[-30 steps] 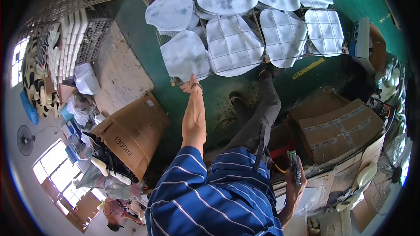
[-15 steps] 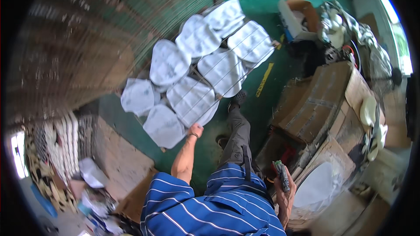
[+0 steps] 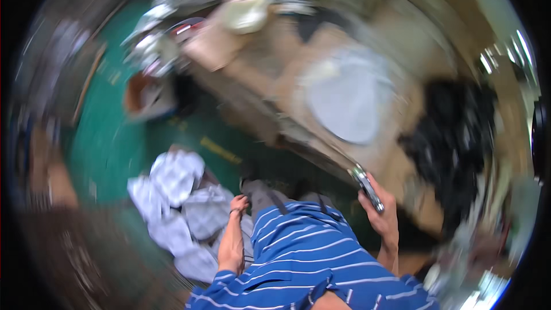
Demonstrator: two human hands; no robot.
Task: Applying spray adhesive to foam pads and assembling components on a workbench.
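White glare streaks the right rim and lower right corner, the green floor (image 3: 106, 155) sinks into shadow beside the bench (image 3: 287, 83), and motion blur smears the fisheye-bent, black-cornered surroundings, while shirt (image 3: 321, 241) and right hand (image 3: 384, 211) look clearer.

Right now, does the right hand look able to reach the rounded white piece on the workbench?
Probably yes: nothing visible blocks the right hand from the white piece, though that hand holds a small object.
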